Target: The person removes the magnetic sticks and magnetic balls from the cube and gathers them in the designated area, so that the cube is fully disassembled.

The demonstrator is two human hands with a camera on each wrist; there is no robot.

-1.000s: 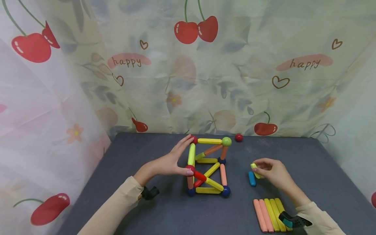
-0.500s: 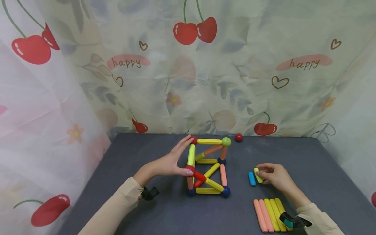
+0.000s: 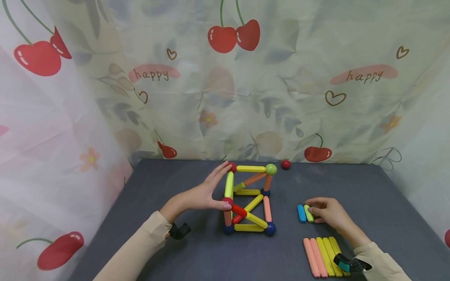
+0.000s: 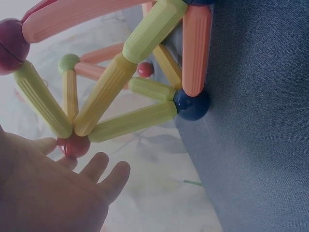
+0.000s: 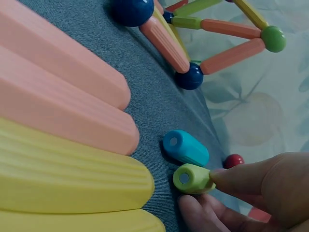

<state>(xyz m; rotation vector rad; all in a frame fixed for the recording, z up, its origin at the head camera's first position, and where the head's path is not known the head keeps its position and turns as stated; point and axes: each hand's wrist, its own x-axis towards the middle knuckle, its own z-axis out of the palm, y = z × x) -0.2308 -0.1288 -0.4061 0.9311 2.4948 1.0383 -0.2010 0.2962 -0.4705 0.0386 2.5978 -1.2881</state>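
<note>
A box-like frame of magnetic sticks and balls [image 3: 248, 227] stands mid-table. My left hand [image 3: 198, 194] spans its left side, thumb on the front red ball [image 3: 227, 202] and fingertips at the rear red ball [image 3: 232, 167]. In the left wrist view these fingers are fairly straight. My right hand [image 3: 330, 212] pinches a short green magnetic stick [image 5: 191, 179], which lies on the table close beside a short blue magnetic stick [image 5: 185, 147]. The right wrist view shows a fingertip against the green stick's far end; its near end shows a round metal spot.
Pink and yellow sticks [image 3: 325, 257] lie in a row under and left of my right wrist. A loose red ball [image 3: 286, 164] sits at the table's back edge. Patterned cloth [image 3: 225, 97] hangs behind the dark table [image 3: 197, 253].
My right hand has brought the short green stick down and slightly toward me, setting it upright-aligned alongside the blue one. The left hand and the frame have stayed in place.
</note>
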